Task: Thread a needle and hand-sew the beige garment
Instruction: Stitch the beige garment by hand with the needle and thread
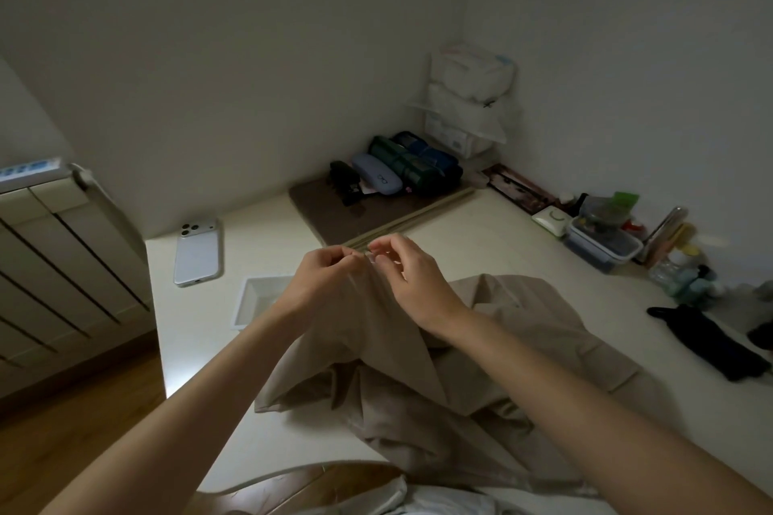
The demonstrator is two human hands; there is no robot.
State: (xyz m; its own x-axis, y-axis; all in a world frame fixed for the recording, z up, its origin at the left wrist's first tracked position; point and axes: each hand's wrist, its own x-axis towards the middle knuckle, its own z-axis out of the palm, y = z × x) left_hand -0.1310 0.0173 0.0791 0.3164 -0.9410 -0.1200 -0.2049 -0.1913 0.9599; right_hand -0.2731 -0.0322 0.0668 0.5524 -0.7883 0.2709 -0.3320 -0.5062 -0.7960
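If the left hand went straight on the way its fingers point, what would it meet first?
Most likely the right hand: its fingertips face the left hand closely where the garment peaks. Depth is hard to judge.

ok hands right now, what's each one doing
Left hand: pinches a raised fold of the beige garment.
Right hand: fingertips pinched, on what cannot be told.

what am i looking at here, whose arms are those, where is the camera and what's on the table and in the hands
No machine here: a person's bare arms, filmed by one wide-angle camera worn on their head, looking down. The left hand and right hand pinch the top of a raised fold of the beige garment, which lies on the white table. A needle or thread is too small to make out. Also on the table: a white phone, a white tray, a glasses case.
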